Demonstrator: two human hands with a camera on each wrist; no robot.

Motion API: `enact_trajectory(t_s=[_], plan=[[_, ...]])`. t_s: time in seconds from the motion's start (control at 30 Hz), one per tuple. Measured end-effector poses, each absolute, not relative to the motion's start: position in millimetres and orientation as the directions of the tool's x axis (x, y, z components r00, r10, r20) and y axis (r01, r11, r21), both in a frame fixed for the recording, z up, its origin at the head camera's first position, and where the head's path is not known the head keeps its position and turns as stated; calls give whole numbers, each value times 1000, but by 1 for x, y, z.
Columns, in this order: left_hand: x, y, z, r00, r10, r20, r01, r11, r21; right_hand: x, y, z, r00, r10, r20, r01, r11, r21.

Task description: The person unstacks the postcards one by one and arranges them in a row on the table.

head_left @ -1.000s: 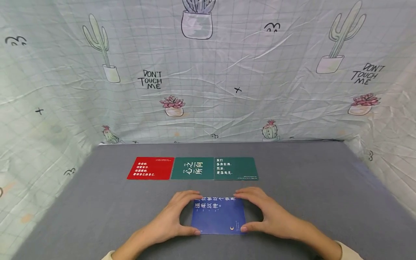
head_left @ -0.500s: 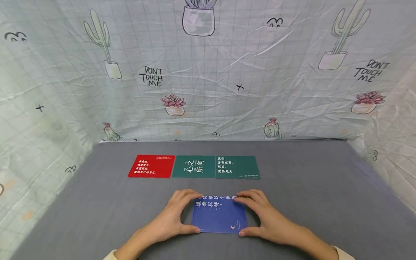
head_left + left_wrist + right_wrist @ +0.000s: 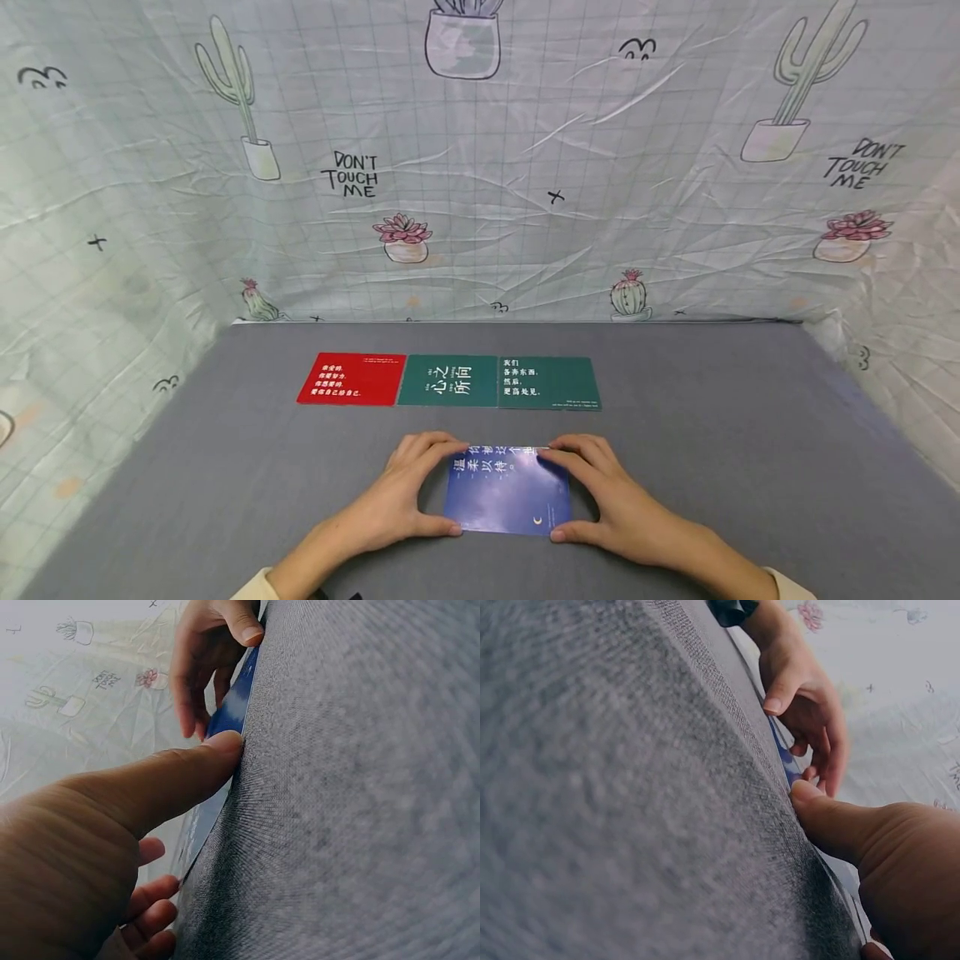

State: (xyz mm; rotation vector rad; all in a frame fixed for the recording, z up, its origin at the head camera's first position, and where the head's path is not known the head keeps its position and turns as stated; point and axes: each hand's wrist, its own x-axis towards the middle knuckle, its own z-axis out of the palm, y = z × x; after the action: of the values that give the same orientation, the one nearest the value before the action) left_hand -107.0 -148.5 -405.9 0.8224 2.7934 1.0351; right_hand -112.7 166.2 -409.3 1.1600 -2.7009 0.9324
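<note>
A blue postcard (image 3: 508,497) with white characters and a small yellow moon lies level in the front middle of the head view. My left hand (image 3: 405,492) grips its left side, thumb at the near edge and fingers at the far edge. The same hold is seen on the right side, where my right hand (image 3: 622,500) has thumb and fingers on opposite edges. In the left wrist view the card (image 3: 238,697) shows edge-on, close to the grey cloth. The right wrist view shows only a thin strip of the card (image 3: 783,754) between the hands.
Beyond the hands, a red card (image 3: 352,379), a green card (image 3: 447,382) and another green card (image 3: 550,383) lie side by side in a row. Grey cloth (image 3: 712,433) covers the table. A cactus-print curtain (image 3: 480,167) hangs behind and at both sides.
The head view has tilted slightly, so the scene sits a little higher. Both hands keep their hold on the blue postcard, and a bright sheen now shows on it.
</note>
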Motion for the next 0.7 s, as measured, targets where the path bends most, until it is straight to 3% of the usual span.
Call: enact_trajectory(t_s=[0.7], plan=[[-107,-147,-409,-862,490,127,458,646,610,-112,164,-410,-718,-634,287,-674,528,-517]])
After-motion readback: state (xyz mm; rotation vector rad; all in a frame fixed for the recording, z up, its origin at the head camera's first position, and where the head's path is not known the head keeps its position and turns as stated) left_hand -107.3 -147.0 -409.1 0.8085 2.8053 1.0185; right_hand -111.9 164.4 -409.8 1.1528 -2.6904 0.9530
